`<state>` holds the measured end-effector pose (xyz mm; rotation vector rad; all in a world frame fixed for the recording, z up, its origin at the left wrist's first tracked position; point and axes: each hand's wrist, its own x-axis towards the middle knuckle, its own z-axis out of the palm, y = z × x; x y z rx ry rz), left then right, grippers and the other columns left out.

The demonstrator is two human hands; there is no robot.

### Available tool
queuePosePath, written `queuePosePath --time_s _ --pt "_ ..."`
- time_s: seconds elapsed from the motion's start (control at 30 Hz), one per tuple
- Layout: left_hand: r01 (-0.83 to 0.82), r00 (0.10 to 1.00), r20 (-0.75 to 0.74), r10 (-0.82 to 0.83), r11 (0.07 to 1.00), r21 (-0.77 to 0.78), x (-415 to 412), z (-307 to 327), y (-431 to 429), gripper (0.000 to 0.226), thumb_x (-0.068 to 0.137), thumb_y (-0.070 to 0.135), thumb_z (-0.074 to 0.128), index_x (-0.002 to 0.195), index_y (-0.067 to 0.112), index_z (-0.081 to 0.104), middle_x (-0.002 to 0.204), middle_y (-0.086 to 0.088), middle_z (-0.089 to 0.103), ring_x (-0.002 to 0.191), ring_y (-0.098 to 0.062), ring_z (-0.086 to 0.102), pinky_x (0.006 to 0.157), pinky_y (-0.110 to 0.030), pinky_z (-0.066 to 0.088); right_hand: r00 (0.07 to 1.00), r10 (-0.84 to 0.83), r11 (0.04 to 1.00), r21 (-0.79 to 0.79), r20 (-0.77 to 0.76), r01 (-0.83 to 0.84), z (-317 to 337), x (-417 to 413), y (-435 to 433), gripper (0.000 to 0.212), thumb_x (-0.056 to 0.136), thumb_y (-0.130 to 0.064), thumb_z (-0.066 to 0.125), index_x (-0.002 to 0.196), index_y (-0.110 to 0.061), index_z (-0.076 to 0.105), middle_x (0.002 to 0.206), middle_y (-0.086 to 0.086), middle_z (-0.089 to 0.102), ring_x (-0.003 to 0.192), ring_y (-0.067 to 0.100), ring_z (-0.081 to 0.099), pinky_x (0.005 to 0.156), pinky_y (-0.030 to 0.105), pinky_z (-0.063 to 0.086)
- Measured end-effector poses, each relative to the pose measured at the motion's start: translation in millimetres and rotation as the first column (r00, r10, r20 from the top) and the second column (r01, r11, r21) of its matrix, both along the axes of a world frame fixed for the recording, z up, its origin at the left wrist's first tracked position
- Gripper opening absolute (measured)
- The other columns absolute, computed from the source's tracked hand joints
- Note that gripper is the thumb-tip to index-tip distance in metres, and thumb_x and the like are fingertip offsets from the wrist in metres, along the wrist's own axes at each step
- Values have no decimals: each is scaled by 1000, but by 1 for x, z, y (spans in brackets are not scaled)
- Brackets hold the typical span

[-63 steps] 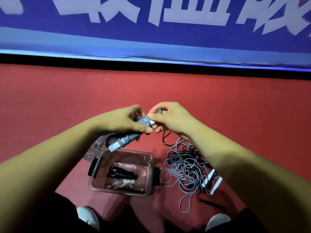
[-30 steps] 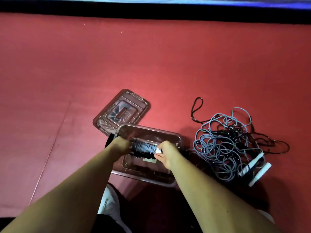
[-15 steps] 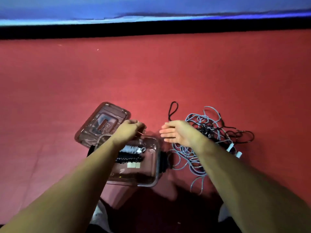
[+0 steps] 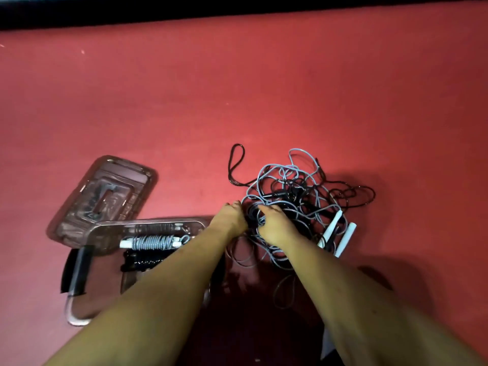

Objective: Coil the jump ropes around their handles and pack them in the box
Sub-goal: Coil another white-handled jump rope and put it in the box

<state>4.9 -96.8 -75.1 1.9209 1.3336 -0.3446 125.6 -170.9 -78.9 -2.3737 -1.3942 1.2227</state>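
A clear plastic box (image 4: pixel 148 223) stands on the red floor at lower left. Inside it lie a grey rope coiled round its white handles (image 4: pixel 151 242) and a black coiled rope (image 4: pixel 142 260). To the right of the box is a tangle of loose grey and black jump ropes (image 4: pixel 298 191), with two white handles (image 4: pixel 340 233) at its right side. My left hand (image 4: pixel 231 217) touches the tangle's left edge with its fingers bent down. My right hand (image 4: pixel 274 224) reaches into the cords beside it. The cords hide the fingertips of both hands.
The box's clear lid (image 4: pixel 103 199) lies flat on the floor behind the box to the left. A black band (image 4: pixel 237 11) runs along the far edge of the red floor. My forearms cross over the box's right end.
The grey coiled rope went into the box and my left hand let go of it. Both hands have since moved right onto the tangle of loose ropes.
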Motion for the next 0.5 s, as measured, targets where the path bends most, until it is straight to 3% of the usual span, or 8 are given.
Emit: queuePosePath --time_s 0.13,0.27,0.33,0.37,0.43,0.5 --pt "102 993 -57 -105 993 -56 10 -35 -3 37 94 27 58 126 8 63 130 -18 63 119 -31 60 93 -34 45 995 16 996 87 102 -25 -19 10 0 58 80 4 55 133 -20 54 135 6 50 119 29 55 98 36 47" --pt "-3 1000 -25 4 999 48 10 -36 -13 32 92 27 63 110 1 67 114 -22 68 108 -37 63 87 -38 46 985 -67 989 140 158 45 -13 15 0 35 82 -2 53 107 -23 66 110 4 66 99 29 63 79 32 52" --pt "-100 984 147 101 995 -18 13 -21 -13 22 91 25 66 96 4 70 95 -20 72 91 -34 68 80 -38 49 987 -120 989 99 111 109 -3 17 -1 34 80 -3 51 103 -20 69 103 6 69 93 30 64 76 33 51" --pt "-176 940 272 204 977 -123 13 -6 -14 14 92 20 65 88 7 70 81 -16 72 79 -31 68 77 -39 52 990 -115 990 86 87 108 4 16 -3 33 77 -5 52 101 -18 70 101 7 69 92 31 63 76 33 52" --pt "-275 784 471 404 907 -320 11 31 -9 16 94 6 60 78 8 62 58 -7 62 56 -23 60 66 -38 53 998 -34 997 74 61 29 25 14 -5 29 67 -16 53 91 -13 70 93 9 68 90 34 63 75 35 53" --pt "-256 687 583 433 896 -364 7 81 -3 14 96 0 55 83 3 58 51 0 54 45 -15 53 55 -26 47 1000 15 997 71 22 -17 57 11 -4 19 71 -22 59 83 -10 68 84 8 63 84 33 62 71 32 52"
